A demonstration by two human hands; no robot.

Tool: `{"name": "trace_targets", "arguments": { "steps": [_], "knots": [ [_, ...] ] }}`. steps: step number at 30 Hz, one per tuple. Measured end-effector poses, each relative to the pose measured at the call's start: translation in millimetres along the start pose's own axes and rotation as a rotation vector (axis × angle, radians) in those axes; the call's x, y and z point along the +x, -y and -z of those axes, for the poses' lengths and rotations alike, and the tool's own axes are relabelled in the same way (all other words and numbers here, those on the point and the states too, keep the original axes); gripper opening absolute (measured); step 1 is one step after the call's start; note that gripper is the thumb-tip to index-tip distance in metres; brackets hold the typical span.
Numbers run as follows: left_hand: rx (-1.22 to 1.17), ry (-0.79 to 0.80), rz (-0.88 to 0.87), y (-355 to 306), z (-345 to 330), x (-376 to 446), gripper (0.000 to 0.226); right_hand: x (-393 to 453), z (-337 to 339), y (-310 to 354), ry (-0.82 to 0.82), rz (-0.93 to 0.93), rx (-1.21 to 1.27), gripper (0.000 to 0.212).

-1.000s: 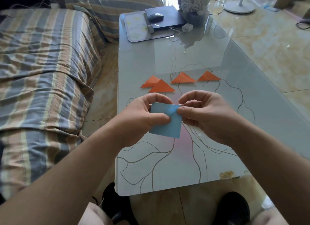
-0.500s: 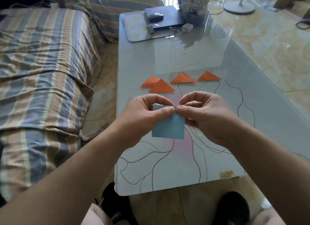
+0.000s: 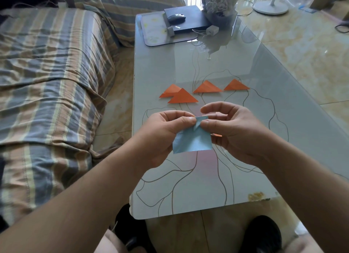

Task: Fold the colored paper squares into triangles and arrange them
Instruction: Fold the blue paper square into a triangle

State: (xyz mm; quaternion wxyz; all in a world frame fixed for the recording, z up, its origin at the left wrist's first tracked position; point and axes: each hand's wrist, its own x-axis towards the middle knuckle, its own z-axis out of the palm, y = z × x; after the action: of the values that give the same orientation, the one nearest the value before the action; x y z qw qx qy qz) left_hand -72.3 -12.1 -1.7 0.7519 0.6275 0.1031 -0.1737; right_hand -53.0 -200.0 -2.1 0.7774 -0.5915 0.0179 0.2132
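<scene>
Both the left hand (image 3: 162,133) and right hand (image 3: 232,132) pinch the light-blue paper square (image 3: 192,141) above the glass table (image 3: 283,109), nearer than four orange folded paper triangles (image 3: 182,98), seemingly peeling sheets apart.

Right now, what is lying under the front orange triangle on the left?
Another orange triangle lies partly under the front orange triangle, sticking out up and left. Its lower right corner is covered. Below both is the glass table.
</scene>
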Motion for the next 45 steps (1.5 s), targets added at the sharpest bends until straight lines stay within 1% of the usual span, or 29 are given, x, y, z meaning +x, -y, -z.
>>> {"name": "trace_targets", "arguments": {
  "steps": [4, 10, 13, 16, 19, 22, 28, 32, 34, 37, 41, 45],
  "knots": [
    [0.011, -0.008, 0.015, 0.7, 0.8, 1.1, 0.016, 1.1, 2.3, -1.2, -0.015, -0.041, 0.037, 0.022],
    [0.022, -0.019, 0.020, 1.4, 0.8, 2.0, 0.019, 2.5, 3.0, -1.9, -0.017, -0.021, 0.041, 0.021],
    [-0.002, -0.017, 0.018, -0.8, 2.1, 1.1, 0.011, 1.3, 3.2, -0.9, 0.010, -0.025, 0.031, 0.022],
    [0.057, -0.023, -0.009, -2.7, 4.9, 1.3, 0.004, 0.7, 3.5, -0.9, 0.002, -0.035, 0.003, 0.018],
    [0.131, -0.015, -0.032, -2.8, 7.4, 2.2, 0.003, 1.4, 3.6, -1.2, -0.035, -0.056, -0.021, 0.017],
    [0.173, -0.016, -0.051, -1.6, 8.5, 2.5, 0.004, 2.8, 3.4, -2.6, -0.074, -0.062, -0.027, 0.010],
    [0.253, -0.015, -0.079, 0.6, 8.7, 2.7, 0.003, 4.6, 2.1, -5.5, -0.120, -0.034, -0.059, 0.017],
    [0.314, -0.031, -0.111, 3.7, 7.4, 2.8, 0.013, 5.5, 0.8, -9.4, -0.140, -0.030, -0.051, 0.017],
    [0.306, -0.052, -0.116, 4.2, 6.1, 3.0, 0.009, 5.0, -0.5, -10.5, -0.129, -0.045, -0.022, 0.017],
    [0.292, -0.081, -0.106, 3.6, 3.8, 2.6, 0.010, 3.9, -2.5, -12.4, -0.092, -0.048, -0.032, 0.019],
    [0.264, -0.081, -0.089, 3.5, 2.3, 2.1, 0.007, 5.2, -1.2, -13.4, -0.113, -0.006, -0.074, 0.024],
    [0.233, -0.087, -0.100, 5.1, 1.4, 3.6, 0.005, 4.9, -1.4, -15.2, -0.115, -0.008, -0.143, 0.033]
  ]
}}
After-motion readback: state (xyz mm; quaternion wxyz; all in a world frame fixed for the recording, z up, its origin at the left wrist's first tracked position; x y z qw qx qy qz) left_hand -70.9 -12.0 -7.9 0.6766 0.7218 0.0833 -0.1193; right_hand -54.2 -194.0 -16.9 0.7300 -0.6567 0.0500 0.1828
